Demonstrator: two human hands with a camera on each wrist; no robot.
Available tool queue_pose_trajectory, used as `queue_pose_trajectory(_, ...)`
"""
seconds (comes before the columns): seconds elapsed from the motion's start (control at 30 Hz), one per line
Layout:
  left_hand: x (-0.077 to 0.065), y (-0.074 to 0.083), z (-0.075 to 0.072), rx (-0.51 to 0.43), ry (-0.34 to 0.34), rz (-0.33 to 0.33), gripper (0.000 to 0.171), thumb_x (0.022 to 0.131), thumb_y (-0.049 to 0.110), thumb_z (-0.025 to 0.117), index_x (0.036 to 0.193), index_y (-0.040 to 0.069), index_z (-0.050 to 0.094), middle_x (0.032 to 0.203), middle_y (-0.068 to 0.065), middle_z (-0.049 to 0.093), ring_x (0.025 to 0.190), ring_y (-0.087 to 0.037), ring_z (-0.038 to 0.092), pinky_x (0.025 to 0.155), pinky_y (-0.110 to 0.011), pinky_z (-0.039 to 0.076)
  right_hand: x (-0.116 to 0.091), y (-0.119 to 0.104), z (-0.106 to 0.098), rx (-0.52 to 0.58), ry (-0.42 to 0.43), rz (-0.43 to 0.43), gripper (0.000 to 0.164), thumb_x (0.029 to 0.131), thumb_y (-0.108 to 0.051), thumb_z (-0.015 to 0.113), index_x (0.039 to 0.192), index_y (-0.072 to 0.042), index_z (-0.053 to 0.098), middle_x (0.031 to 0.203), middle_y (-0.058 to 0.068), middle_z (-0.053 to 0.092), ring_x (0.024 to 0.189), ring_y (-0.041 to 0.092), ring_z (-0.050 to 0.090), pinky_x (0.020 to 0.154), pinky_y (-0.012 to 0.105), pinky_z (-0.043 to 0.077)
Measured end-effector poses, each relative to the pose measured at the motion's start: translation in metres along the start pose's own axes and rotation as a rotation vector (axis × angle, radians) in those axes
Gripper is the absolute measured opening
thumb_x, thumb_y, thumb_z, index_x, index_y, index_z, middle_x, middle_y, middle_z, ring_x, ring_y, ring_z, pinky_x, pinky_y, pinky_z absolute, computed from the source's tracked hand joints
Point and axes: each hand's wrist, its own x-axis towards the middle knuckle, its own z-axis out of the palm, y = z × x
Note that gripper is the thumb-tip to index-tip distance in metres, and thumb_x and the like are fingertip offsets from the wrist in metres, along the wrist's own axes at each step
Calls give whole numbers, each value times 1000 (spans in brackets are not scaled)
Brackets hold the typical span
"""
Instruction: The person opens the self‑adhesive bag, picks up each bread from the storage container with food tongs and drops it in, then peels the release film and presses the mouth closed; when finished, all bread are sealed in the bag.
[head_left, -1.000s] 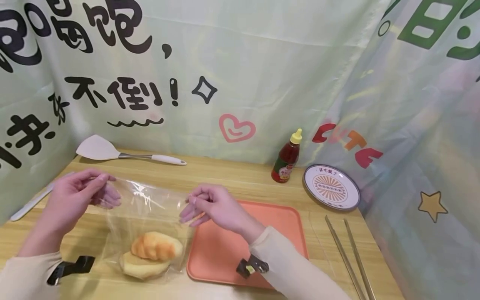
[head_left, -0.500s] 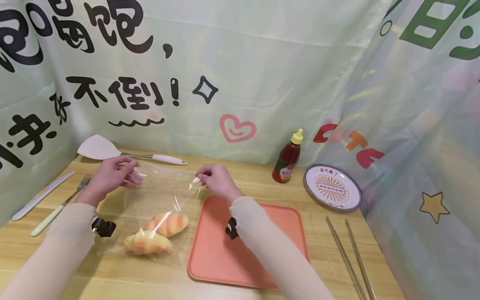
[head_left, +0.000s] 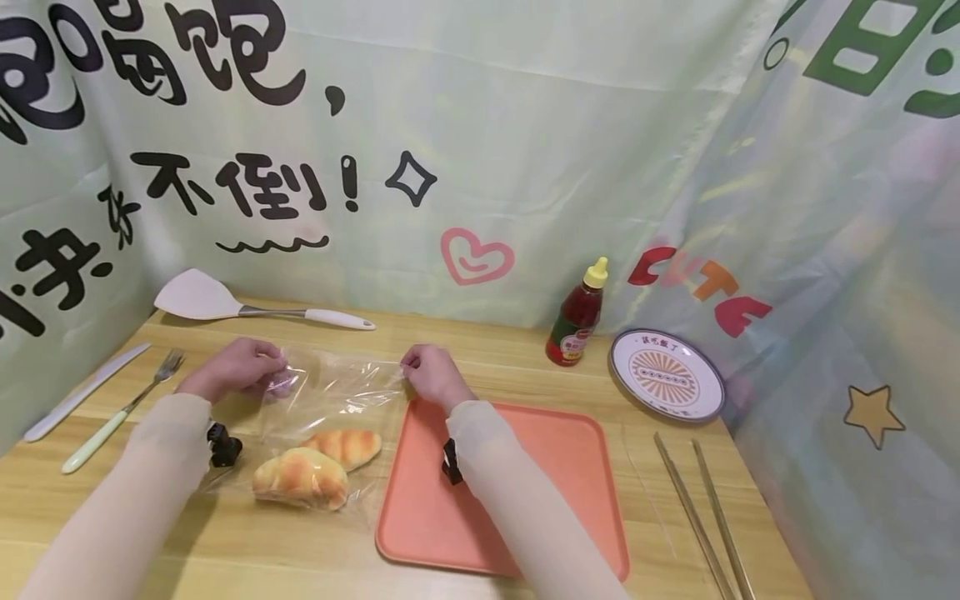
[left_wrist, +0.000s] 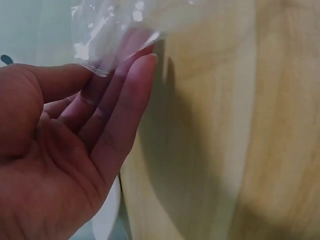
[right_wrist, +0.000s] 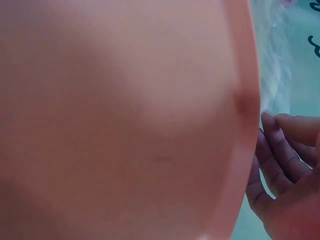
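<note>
A clear plastic bag [head_left: 337,387] lies over the wooden table with two bread rolls [head_left: 300,479] inside, one partly behind the other. My left hand [head_left: 243,367] pinches the bag's upper left corner; in the left wrist view the thumb and fingertips of that hand [left_wrist: 85,115] meet at the film. At the upper right corner, my right hand [head_left: 435,375] pinches the bag's edge between thumb and index finger. The right wrist view has this hand [right_wrist: 287,160] beside the orange tray's rim, its other fingers loosely bent.
The orange tray [head_left: 540,483] sits right of the bag, under my right forearm. A fork [head_left: 127,408] and a knife [head_left: 86,392] lie left, a white spatula [head_left: 262,311] behind. A sauce bottle [head_left: 577,321], a plate [head_left: 667,375] and metal tongs [head_left: 705,517] are on the right.
Both hands moved away from me with the bag, then came slightly back and lower. The bag went from hanging upright to lying flatter, and the rolls settled on the table. The fork came into view.
</note>
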Motion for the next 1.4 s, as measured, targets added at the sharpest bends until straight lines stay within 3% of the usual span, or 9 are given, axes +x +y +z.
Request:
queue_pose_trajectory(0.3, 8, -4, 7, -75, 8, -10, 28, 102, 4, 47, 114, -21, 49, 76, -12, 67, 63, -18, 66, 57, -32, 57, -3, 1, 0, -23, -9, 7, 30, 97, -11, 58, 124, 1, 63, 111, 10, 68, 103, 20, 62, 90, 30, 50)
queue_pose_trajectory(0.5, 9, -6, 5, 81, 12, 18, 45, 102, 11, 48, 124, -28, 41, 72, -9, 64, 60, -17, 62, 56, -32, 56, -14, 4, -12, -35, -54, -10, 35, 99, -13, 56, 130, 1, 59, 125, 13, 63, 116, 25, 59, 98, 36, 47)
queue_pose_trajectory(0.63, 3, -7, -4, 146, -24, 44, 53, 106, 21, 45, 127, -27, 39, 84, -17, 66, 70, -21, 63, 61, -36, 57, -24, 9, -30, -83, -110, -35, 38, 101, -16, 53, 134, 1, 56, 136, 15, 56, 126, 28, 51, 105, 40, 41)
queue_pose_trajectory(0.73, -8, -5, -12, 232, -17, 74, 54, 107, 25, 42, 127, -25, 41, 101, -30, 63, 85, -33, 65, 71, -44, 56, -34, 15, -47, -149, -138, -44, 39, 101, -19, 52, 136, 0, 55, 139, 15, 53, 131, 30, 46, 109, 41, 36)
queue_pose_trajectory(0.83, -23, -3, -19, 359, 1, 104, 55, 107, 27, 41, 126, -24, 43, 118, -41, 54, 103, -49, 58, 84, -55, 51, -48, 22, -67, -180, -139, -33, 42, 100, -22, 53, 137, -1, 54, 140, 15, 52, 133, 31, 43, 111, 43, 32)
queue_pose_trajectory(0.97, -45, 0, -19, 444, 26, 113, 57, 107, 28, 41, 127, -25, 41, 121, -46, 48, 110, -60, 48, 87, -63, 45, -74, 35, -95, -175, -115, -10, 47, 99, -25, 55, 139, 0, 52, 142, 17, 50, 134, 33, 41, 112, 46, 30)
queue_pose_trajectory(1.13, -70, 6, -4, 513, 122, 157, 57, 105, 26, 45, 129, -26, 39, 124, -49, 43, 114, -63, 42, 91, -68, 38, -113, 57, -126, -186, -74, 24, 49, 100, -27, 55, 140, 1, 49, 144, 20, 46, 136, 37, 38, 112, 50, 28)
queue_pose_trajectory(1.23, -83, 9, 10, 568, 205, 172, 60, 104, 28, 47, 133, -24, 36, 130, -48, 37, 119, -65, 32, 96, -74, 26, -135, 70, -139, -210, -43, 30, 50, 101, -27, 55, 141, 2, 48, 144, 24, 44, 136, 40, 37, 111, 54, 29)
queue_pose_trajectory(1.4, -99, 13, 27, 660, 305, 121, 72, 104, 44, 42, 146, -12, 26, 145, -42, 20, 130, -65, 9, 94, -83, 3, -168, 88, -156, -289, 31, 4, 53, 101, -28, 55, 140, 7, 46, 142, 30, 43, 133, 47, 36, 107, 59, 31)
